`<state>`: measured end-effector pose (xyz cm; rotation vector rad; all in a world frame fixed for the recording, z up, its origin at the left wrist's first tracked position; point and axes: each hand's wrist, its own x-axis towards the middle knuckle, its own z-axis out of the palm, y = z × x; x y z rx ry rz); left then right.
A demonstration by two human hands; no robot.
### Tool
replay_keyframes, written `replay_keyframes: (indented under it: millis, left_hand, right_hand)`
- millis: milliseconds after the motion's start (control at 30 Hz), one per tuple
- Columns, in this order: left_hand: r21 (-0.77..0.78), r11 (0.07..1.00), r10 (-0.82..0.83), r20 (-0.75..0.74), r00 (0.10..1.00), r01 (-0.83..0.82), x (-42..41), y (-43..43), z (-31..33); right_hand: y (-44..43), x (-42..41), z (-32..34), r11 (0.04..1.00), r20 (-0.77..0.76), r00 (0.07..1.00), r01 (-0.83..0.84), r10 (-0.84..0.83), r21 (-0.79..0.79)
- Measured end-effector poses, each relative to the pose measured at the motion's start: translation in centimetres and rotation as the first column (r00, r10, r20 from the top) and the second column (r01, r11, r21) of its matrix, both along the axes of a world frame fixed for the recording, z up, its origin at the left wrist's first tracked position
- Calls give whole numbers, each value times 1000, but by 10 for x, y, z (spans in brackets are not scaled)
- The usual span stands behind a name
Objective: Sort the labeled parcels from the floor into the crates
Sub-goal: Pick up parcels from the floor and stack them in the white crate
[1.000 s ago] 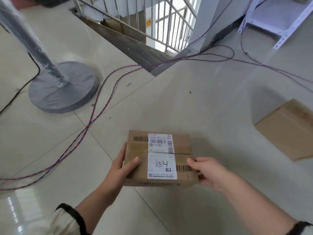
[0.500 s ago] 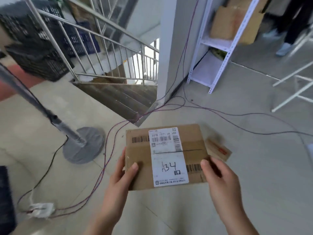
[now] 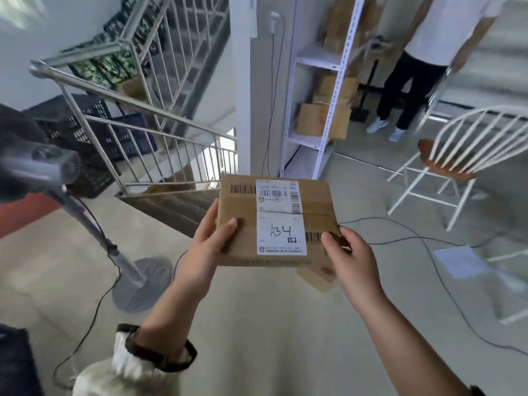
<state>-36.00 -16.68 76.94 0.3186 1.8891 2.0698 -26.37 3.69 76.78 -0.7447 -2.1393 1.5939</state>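
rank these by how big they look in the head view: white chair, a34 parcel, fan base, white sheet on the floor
1. white chair
2. parcel, close behind the chair; it is nearest the camera, which inflates it
3. fan base
4. white sheet, only slightly smaller than the fan base

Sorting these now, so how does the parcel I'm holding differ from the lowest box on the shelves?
The parcel is held up; the shelf box sits on the shelves. The parcel shows a white A34 label; the shelf box shows none. Both are brown cardboard.
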Motion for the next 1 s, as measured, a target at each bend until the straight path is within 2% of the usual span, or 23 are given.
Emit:
replay_keyframes:
  millis: [133,267,333,433,600,733,867,1000]
  left_hand:
    - [45,996,-73,-21,997,74,3,28,32]
    - [95,957,-274,-30,961,275,9,68,62]
    - [122,927,-347,-74,935,354,23,95,79]
    - [147,838,-515,-101,851,525,61,130,101]
    - [151,591,-774,-171,610,792,152,165,123]
    - [159,380,-897,-178,405,911,248,172,136]
    - [166,106,-976,-173,135,980,354,160,143]
    - [158,-142,-979,-171,-115,977,460,125,146]
  right_hand:
    - [11,30,32,994,-78,992,103,-101,27]
    - [15,80,65,956,-169,945,292,-281,44]
    - [11,112,82,915,-229,891,403,-391,5]
    - [0,167,101,802,-291,756,592,-587,-80]
    - [-44,269,122,553,-366,495,830,-788,-70]
    - [-95,359,133,302,-346,277,953,-896,-19]
    - [-158,440,135,68,-380,64,998,-923,1]
    - [-236,517,135,-183,-389,-152,982,-909,43]
